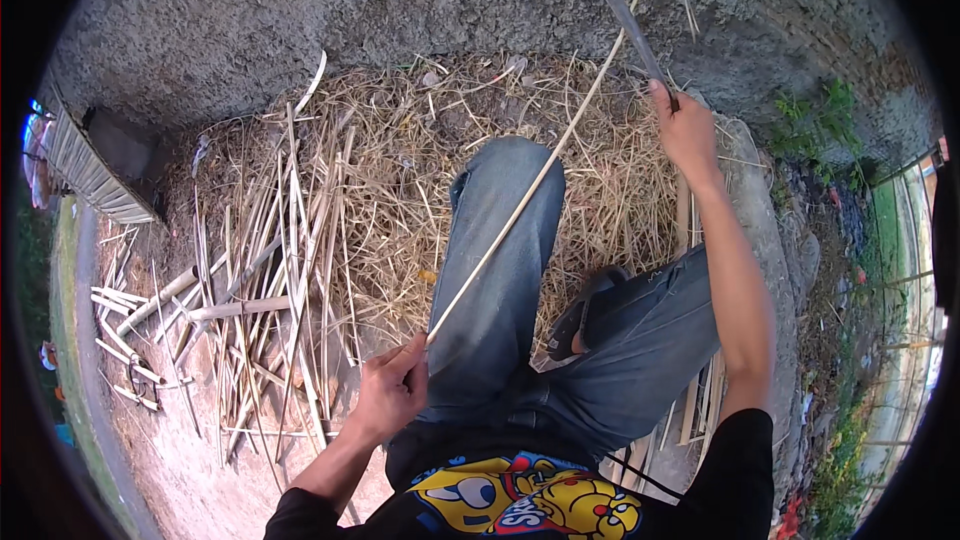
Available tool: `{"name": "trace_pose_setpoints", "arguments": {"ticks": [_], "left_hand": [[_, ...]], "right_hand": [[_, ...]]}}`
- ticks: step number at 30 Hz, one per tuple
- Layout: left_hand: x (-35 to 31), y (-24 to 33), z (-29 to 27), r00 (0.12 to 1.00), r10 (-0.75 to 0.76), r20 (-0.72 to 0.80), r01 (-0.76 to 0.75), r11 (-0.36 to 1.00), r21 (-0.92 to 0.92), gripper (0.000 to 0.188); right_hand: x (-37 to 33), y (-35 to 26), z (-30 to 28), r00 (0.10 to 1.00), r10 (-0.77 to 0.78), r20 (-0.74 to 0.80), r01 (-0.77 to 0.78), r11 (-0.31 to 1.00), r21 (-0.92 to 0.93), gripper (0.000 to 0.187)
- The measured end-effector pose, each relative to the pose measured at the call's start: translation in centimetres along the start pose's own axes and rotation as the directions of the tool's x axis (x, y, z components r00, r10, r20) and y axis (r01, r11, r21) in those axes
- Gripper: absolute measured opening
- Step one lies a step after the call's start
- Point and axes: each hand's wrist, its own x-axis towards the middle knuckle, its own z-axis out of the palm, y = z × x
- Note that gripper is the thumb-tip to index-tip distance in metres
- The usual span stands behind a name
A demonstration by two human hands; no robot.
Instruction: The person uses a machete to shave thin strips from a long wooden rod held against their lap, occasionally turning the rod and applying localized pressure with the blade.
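My left hand [392, 386] is closed around the near end of a long, thin bamboo strip [530, 192]. The strip runs up and to the right across my left knee, and its far end lies in front of the wall. At the upper right, my right hand [688, 136] grips a knife with a long, curved dark blade [618, 8]. The blade points up and to the left and crosses the strip near its far end; whether the two touch I cannot tell.
A heap of split bamboo strips [290, 270] lies to my left, with thicker bamboo pieces [180, 290] beside it. Pale shavings [620, 190] cover the ground around my legs. A rough grey wall [400, 10] stands ahead, and a slatted panel [100, 175] leans at the far left.
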Motion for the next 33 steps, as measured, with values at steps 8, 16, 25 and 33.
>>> {"name": "trace_pose_setpoints", "arguments": {"ticks": [8, 16, 25, 33], "left_hand": [[0.8, 0.3, 0.1, 0.997, -0.071, 0.040, 0.072, 0.997, -0.026, 0.028], [0.4, -0.3, -0.9, 0.978, -0.137, 0.160, 0.163, 0.973, -0.164, 0.023], [-0.9, -2.1, -1.2, 0.998, 0.005, 0.070, -0.005, 1.000, -0.006, 0.025], [-2.3, -5.5, -2.8, 0.956, 0.292, 0.016, -0.285, 0.919, 0.271, 0.038]], "right_hand": [[-7.9, -6.2, -0.4, 0.950, -0.209, 0.233, 0.150, 0.958, 0.245, 0.070], [-11.3, -7.1, -0.7, 0.889, -0.420, 0.180, 0.403, 0.907, 0.124, 0.064], [-10.0, -5.2, -1.5, 0.919, -0.252, 0.303, 0.195, 0.959, 0.207, 0.070], [-7.6, -3.7, -2.3, 0.967, -0.207, 0.146, 0.201, 0.978, 0.057, 0.071]]}}
